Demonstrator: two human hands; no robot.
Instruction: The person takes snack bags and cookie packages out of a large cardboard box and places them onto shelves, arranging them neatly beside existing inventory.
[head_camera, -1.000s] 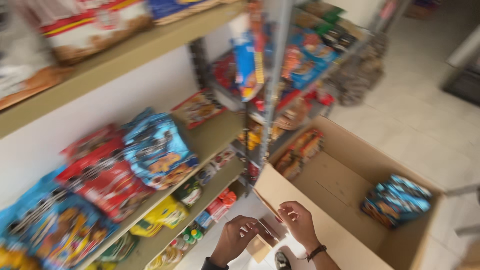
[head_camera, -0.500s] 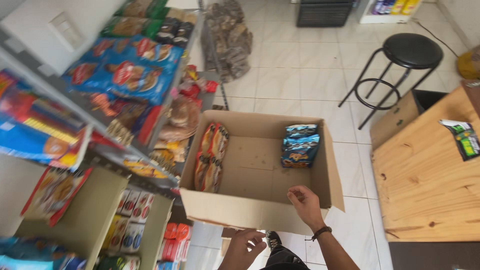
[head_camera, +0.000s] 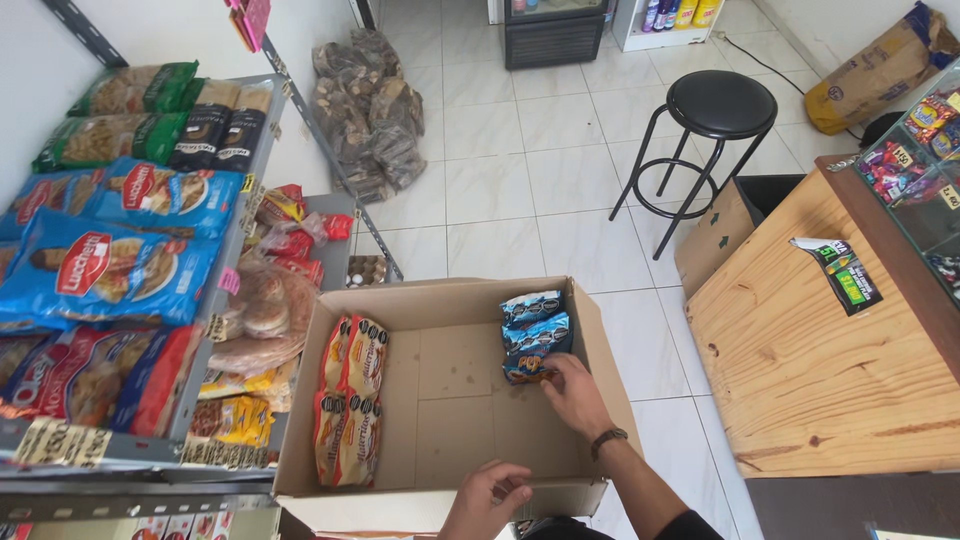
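Bracing the near rim of the cardboard box (head_camera: 440, 495), my left hand (head_camera: 490, 500) was curled loosely over the edge, holding nothing that I could make out; I judged it was there to keep the box from sliding. Further in, my right hand (head_camera: 572, 392) reached to the box's right wall, its fingers closing on the lowest blue snack packet (head_camera: 528, 365), which lay at the bottom of a short stack of blue packets (head_camera: 532, 322) leaning against that wall. Whether the grip had fully closed I could not tell. Against the opposite wall stood orange biscuit packs (head_camera: 352, 400), upright in two tiers, probably packed on end to save room. To the left, shelves (head_camera: 215, 330) carried large blue bags (head_camera: 110, 265), faces turned outward for display. Right of the box lay a wooden counter (head_camera: 800, 380). Beyond stood a black stool (head_camera: 715, 110) on the tiled floor (head_camera: 500, 170).
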